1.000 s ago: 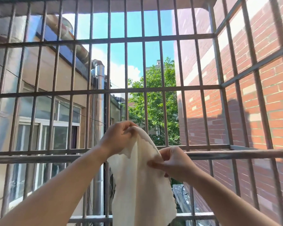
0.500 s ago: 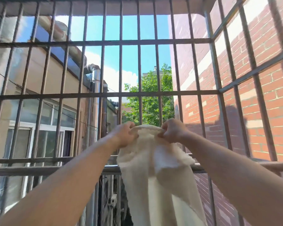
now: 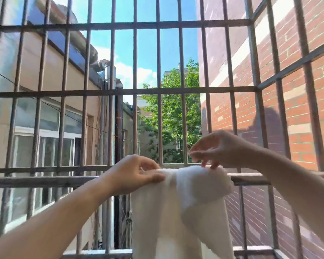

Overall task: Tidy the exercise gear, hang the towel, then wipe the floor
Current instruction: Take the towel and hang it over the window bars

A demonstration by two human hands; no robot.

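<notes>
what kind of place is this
Probably a caged balcony or window ledge several floors up in a built-up area: metal bars enclose it, a brick wall stands close by, and a white towel hangs over the rail.

No text, label, brand, number or sign can be read anywhere in view.

We see our own two forearms bare to the frame's edge, no sleeve, watch or ring visible, with left hand [image 3: 137, 173] and right hand [image 3: 221, 149] equally uncovered, nails short.
</notes>
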